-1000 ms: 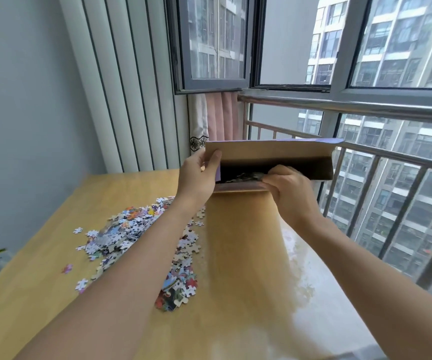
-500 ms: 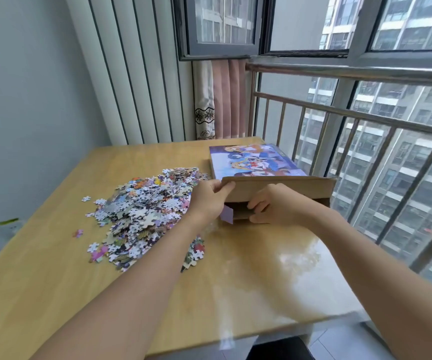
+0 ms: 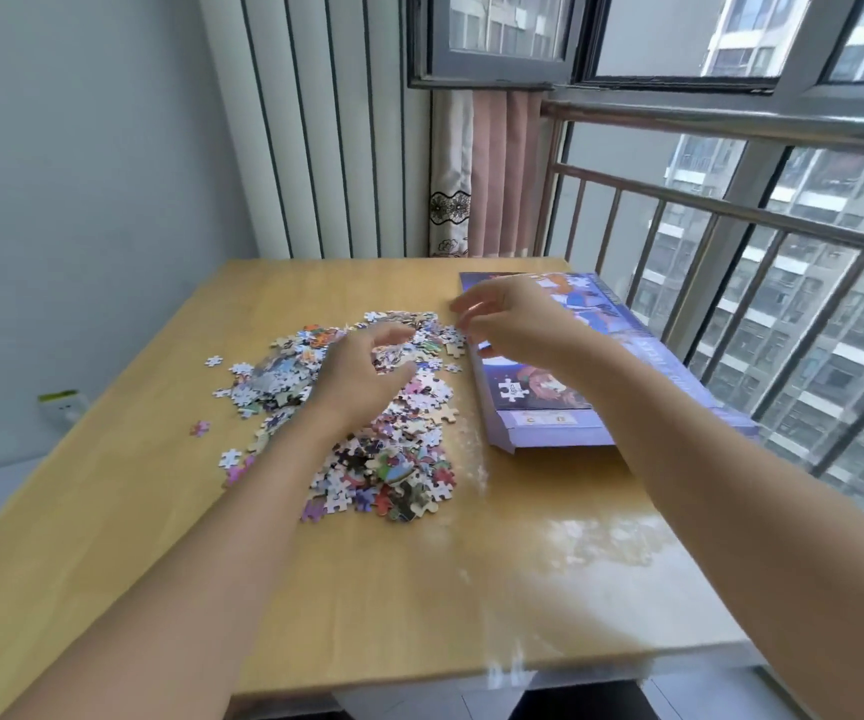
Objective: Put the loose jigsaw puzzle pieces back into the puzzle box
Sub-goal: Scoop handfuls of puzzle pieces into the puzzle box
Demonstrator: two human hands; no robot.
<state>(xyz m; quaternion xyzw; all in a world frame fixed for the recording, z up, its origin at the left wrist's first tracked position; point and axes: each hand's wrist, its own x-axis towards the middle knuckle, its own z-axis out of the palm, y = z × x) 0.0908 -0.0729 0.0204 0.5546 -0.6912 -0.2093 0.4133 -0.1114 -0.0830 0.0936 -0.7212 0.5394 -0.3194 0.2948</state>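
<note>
1. Right then, puzzle box (image 3: 565,387) lay flat on the table (image 3: 107,511), picture side up, w/ the pile of loose pieces (image 3: 367,407) just left of it.
2. Left hand (image 3: 362,376) hovered over the pile, left of the box, fingers loosely curved; blurred, nothing seemed gripped.
3. Right hand (image 3: 513,319) sat over the box's left edge, fingers spread, empty as far as visible.
4. Best approach, imo: cup both hands, scoop big handfuls twd the box opening, watch strays near the table edge.
</note>
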